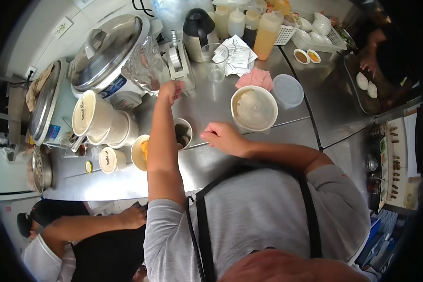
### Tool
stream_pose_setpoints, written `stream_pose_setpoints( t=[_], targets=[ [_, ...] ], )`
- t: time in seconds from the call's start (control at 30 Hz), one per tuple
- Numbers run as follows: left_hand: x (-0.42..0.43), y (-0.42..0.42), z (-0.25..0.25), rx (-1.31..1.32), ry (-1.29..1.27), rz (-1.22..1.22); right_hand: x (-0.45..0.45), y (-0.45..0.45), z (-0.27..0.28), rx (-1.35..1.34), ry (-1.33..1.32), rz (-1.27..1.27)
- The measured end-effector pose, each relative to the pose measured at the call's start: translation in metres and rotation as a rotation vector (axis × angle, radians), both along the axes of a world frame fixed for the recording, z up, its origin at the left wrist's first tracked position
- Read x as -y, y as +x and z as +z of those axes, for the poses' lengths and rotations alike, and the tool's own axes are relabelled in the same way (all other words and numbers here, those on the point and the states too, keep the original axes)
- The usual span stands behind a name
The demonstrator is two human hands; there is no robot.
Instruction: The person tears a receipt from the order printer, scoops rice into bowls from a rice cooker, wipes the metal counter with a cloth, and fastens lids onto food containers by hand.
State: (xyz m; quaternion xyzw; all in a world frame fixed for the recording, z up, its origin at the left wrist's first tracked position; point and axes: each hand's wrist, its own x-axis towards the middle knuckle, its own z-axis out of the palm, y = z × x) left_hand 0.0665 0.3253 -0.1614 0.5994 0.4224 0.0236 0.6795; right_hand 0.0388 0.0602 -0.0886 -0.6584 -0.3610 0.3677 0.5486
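Observation:
My left hand [173, 90] reaches across the steel counter to the front of a tape dispenser [178, 63]. Its fingers are closed, and what they hold, if anything, is hidden. Crumpled foil [145, 70] lies just left of that hand. My right hand [223, 137] is curled closed over the counter's near part, its grip hidden from me. To its right stands a round white tub [254, 109] with a translucent lid on it. Another clear lid [288, 90] lies behind, beside a pink cloth [254, 79]. Near my left forearm are a bowl with dark contents [182, 134] and a bowl with yellow food [140, 152].
Labelled white tubs [93, 115] and a large lidded cooker [108, 51] stand left. At the back are a thermos jug [198, 33], squeeze bottles [268, 35], a clear cup [216, 63] and paper slips [239, 54]. Other people [98, 230] work at lower left and upper right.

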Motion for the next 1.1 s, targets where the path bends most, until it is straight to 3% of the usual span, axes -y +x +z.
stream_pose_setpoints(
  t=[0.13, 0.23, 0.33, 0.5, 0.73, 0.83, 0.93, 0.97, 1.1],
  targets=[
    [-0.008, 0.000, -0.007, 0.022, -0.078, -0.005, 0.015, -0.010, 0.005, -0.065, -0.068, 0.040],
    [-0.004, 0.003, -0.004, 0.011, -0.115, 0.060, 0.017, -0.018, -0.006, -0.013, 0.022, 0.065],
    [0.012, 0.002, 0.012, -0.057, -0.026, 0.124, 0.021, -0.019, -0.004, 0.077, -0.046, 0.096],
    [0.008, 0.003, -0.005, 0.059, 0.376, 0.045, 0.020, -0.021, 0.002, 0.146, 0.019, 0.156],
    [-0.006, 0.013, -0.017, -0.224, 0.638, -0.006, 0.019, -0.008, -0.004, 0.086, -0.043, 0.107],
    [-0.001, 0.010, -0.018, -0.483, 1.124, -0.009, 0.019, 0.002, -0.001, 0.032, -0.105, 0.107],
    [0.015, -0.001, 0.009, -0.486, 1.099, -0.036, 0.021, 0.011, -0.002, 0.045, -0.066, 0.045],
    [0.012, 0.003, 0.016, -0.455, 1.298, -0.101, 0.025, 0.013, 0.001, 0.067, -0.043, 0.037],
    [0.028, -0.003, 0.045, 0.118, 0.662, 0.162, 0.053, 0.037, 0.012, 0.221, 0.004, 0.004]
  ],
)
